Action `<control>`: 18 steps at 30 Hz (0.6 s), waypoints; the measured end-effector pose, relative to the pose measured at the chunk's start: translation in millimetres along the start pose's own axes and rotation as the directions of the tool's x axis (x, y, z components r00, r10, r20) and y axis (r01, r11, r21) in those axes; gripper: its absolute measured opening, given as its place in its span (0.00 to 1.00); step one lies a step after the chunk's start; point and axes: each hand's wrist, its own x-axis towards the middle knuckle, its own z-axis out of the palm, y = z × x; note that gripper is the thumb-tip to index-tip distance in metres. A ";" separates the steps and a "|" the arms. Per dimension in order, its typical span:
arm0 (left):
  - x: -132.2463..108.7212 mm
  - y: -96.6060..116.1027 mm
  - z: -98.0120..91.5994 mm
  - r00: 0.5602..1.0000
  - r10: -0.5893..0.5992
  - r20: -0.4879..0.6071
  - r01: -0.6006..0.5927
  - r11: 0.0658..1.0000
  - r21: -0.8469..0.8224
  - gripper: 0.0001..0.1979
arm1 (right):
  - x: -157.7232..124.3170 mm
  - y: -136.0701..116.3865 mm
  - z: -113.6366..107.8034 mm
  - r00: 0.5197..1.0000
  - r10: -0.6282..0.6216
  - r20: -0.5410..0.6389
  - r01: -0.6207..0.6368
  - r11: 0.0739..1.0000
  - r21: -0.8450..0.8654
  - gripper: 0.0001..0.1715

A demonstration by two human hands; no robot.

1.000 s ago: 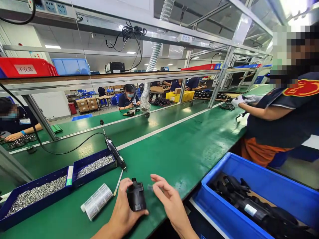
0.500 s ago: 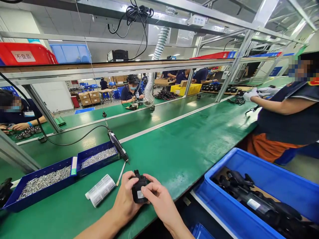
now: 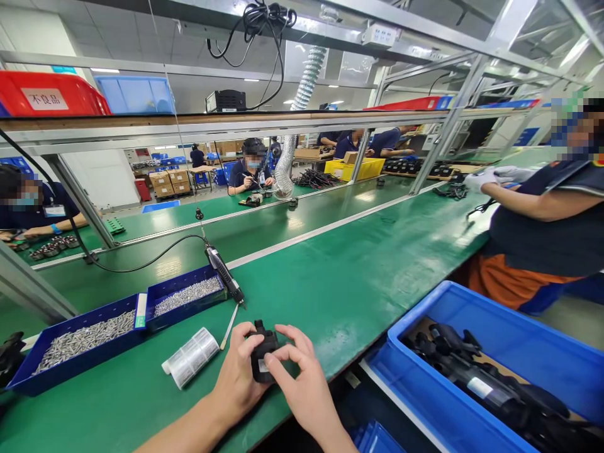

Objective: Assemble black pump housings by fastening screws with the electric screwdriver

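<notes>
My left hand (image 3: 240,368) is wrapped around a small black plastic housing (image 3: 261,343) with a narrow stub at its top. A small white label (image 3: 263,365) sits on the face of the housing. My right hand (image 3: 302,371) is at the housing's right side, thumb and index finger drawn together against its face beside the label, the other fingers raised. To the left on the green bench lies a curled roll of printed labels (image 3: 191,357). A slim tool with a pale tip (image 3: 229,327) rests near my left hand, below a hanging electric screwdriver (image 3: 224,274).
Two blue trays, one of longer screws (image 3: 87,340) and one of small screws (image 3: 189,296), stand at the left. A large blue bin (image 3: 514,333) of black parts is at the lower right. A gloved co-worker (image 3: 533,207) stands at the right of the green bench (image 3: 349,270).
The fingers of my right hand have lifted a little off the housing's right edge, while the thumb stays at its face. My left hand keeps its hold. The view has shifted slightly.
</notes>
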 end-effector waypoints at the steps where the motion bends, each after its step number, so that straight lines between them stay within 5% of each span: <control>1: 0.2 0.0 -0.3 1.000 -0.002 0.005 0.002 1.000 0.000 0.32 | -2.0 -1.2 0.8 0.999 -0.047 -0.018 0.046 0.998 -0.045 0.14; 6: 1.8 0.1 -0.5 1.000 -0.014 0.009 0.014 1.000 0.003 0.32 | -7.4 3.5 -3.5 0.939 -0.307 -0.157 0.250 0.920 -0.303 0.05; 9: 2.8 0.9 -0.4 1.000 0.001 -0.010 -0.001 1.000 0.026 0.34 | -2.0 15.2 -9.7 0.965 -0.177 -0.192 0.127 0.961 -0.247 0.22; 14: 5.3 8.2 -0.3 0.990 0.135 -0.036 -0.131 0.988 0.079 0.31 | 2.9 20.7 -3.3 0.991 0.059 0.119 -0.047 0.994 -0.099 0.39; 18: 5.5 26.4 -1.0 0.983 0.116 0.140 -0.136 0.980 0.144 0.23 | -8.1 22.4 -7.2 0.995 0.036 0.091 -0.032 0.998 -0.048 0.39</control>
